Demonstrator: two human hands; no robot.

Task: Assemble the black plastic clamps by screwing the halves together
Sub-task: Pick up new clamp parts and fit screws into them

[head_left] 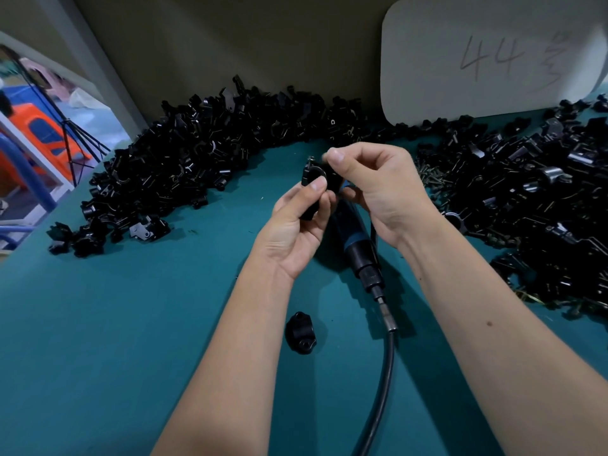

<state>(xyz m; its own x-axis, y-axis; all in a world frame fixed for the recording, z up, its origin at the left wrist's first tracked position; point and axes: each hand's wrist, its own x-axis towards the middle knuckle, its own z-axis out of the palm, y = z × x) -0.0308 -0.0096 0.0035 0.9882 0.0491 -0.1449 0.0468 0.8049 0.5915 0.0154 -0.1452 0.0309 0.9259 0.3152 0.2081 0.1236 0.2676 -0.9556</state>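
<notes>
My left hand (297, 222) grips a black plastic clamp (315, 177) above the middle of the teal table, thumb pressed on its front. My right hand (378, 189) pinches a small screw (324, 157) between thumb and forefinger at the clamp's top. The same hand's lower fingers curl round a blue and black electric screwdriver (357, 245), which points away under the hands. Its black cable (383, 373) runs toward me. One lone black clamp piece (300, 335) lies on the table near my left forearm.
A large heap of black clamp halves (197, 153) curves along the back and left of the teal table (115, 324). Another heap (543, 205) fills the right side, with loose screws (432, 177) at its edge. A white board marked 44 (487, 57) leans at the back right.
</notes>
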